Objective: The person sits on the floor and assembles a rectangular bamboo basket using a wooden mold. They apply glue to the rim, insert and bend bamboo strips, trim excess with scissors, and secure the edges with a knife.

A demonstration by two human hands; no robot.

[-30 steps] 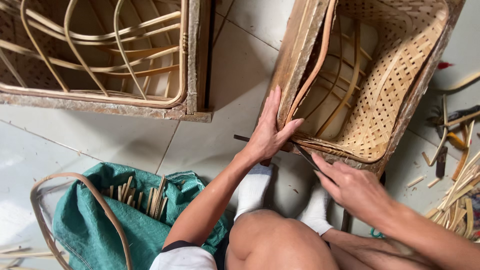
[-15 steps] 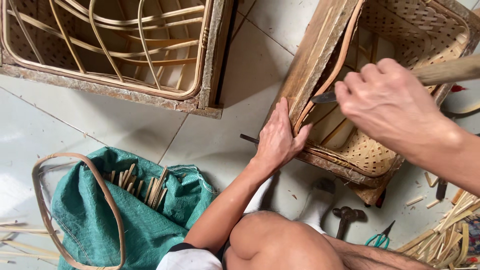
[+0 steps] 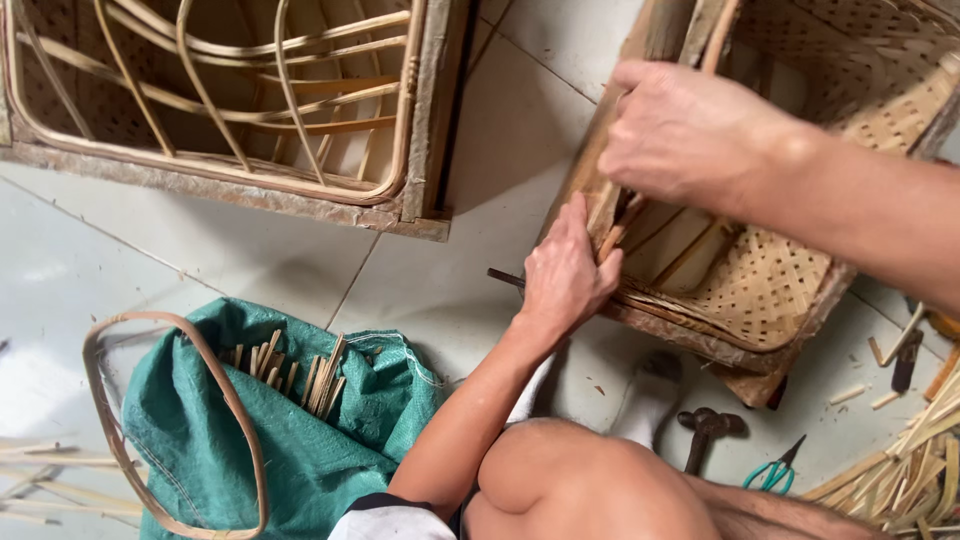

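Observation:
A square woven bamboo basket [image 3: 770, 290] lies tilted on the tiled floor at the right. My left hand [image 3: 565, 270] grips its near-left rim, fingers curled over the edge and pinching a short bamboo strip [image 3: 612, 238]. Just above, my right hand [image 3: 690, 130] is closed in a fist against the same wooden rim [image 3: 650, 40]. It holds a tool, most of which my fist and forearm hide. A thin dark rod [image 3: 503, 276] pokes out on the floor from under my left hand.
A second basket [image 3: 230, 190] with bent cane ribs stands at the top left. A green sack [image 3: 310, 440] holds bamboo sticks, and a cane hoop [image 3: 100, 400] lies over it. A hammer [image 3: 705, 432], teal scissors [image 3: 775, 472] and loose bamboo strips [image 3: 920, 470] lie at the lower right, near my socked feet [image 3: 650, 395].
My right hand rose from the floor with a wooden-handled tool, then came down and left onto the rim just above my left hand. My left hand curled tighter on the rim.

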